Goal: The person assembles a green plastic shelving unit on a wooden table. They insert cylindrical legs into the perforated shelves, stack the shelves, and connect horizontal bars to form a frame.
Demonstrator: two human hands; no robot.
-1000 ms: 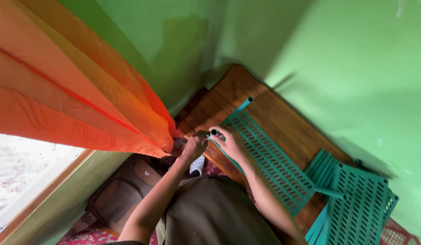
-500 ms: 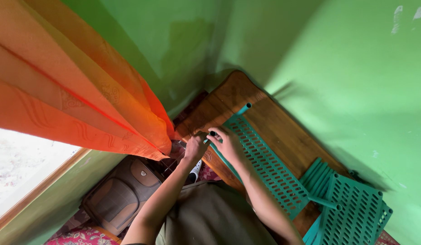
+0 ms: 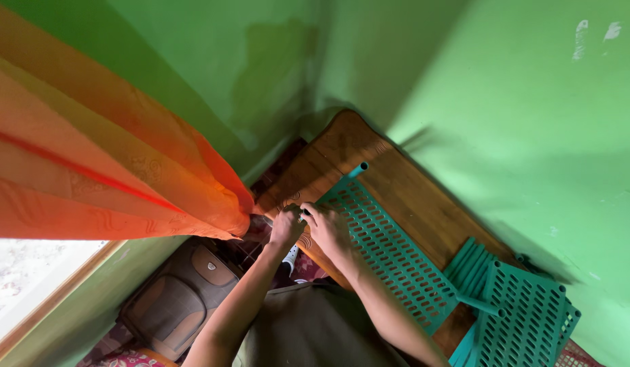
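we log: left hand (image 3: 285, 228) and right hand (image 3: 326, 228) meeting at the near corner of a teal perforated panel (image 3: 389, 255), which lies flat on the wooden counter (image 3: 403, 197); its long axis runs from the hands toward the lower right. both sets of fingers are curled narrow round a small dark item, too small to identify. orange curtain (image 3: 111, 177) just left; more teal panels (image 3: 525, 312) stacked at the far end; brown bag (image 3: 172, 299) below; green wall (image 3: 505, 122) close behind.
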